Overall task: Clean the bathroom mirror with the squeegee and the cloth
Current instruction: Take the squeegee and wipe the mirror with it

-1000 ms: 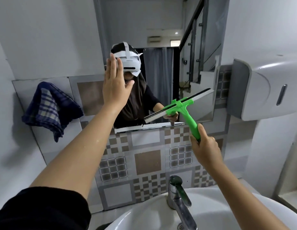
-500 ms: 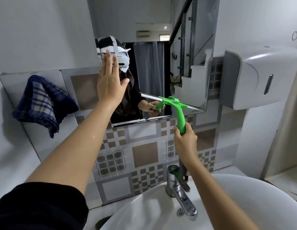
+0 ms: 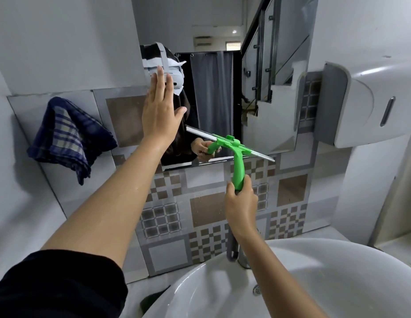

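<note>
The mirror (image 3: 264, 72) hangs on the tiled wall above the sink. My left hand (image 3: 159, 111) lies flat and open at the mirror's left edge, fingers up. My right hand (image 3: 241, 203) grips the handle of a green squeegee (image 3: 237, 161). Its blade (image 3: 225, 141) slants along the mirror's lower part, left end higher, right end past the bottom edge. A blue checked cloth (image 3: 69, 136) hangs on the wall to the left, apart from both hands.
A white sink (image 3: 337, 278) fills the bottom right, its tap (image 3: 240, 258) partly hidden behind my right forearm. A white dispenser (image 3: 369, 99) juts from the wall right of the mirror. Patterned tiles (image 3: 206, 212) cover the wall below.
My right hand has brought the squeegee down and left, and the blade's tilt has flipped from right end high to left end high. My left hand stays flat at the mirror's edge.
</note>
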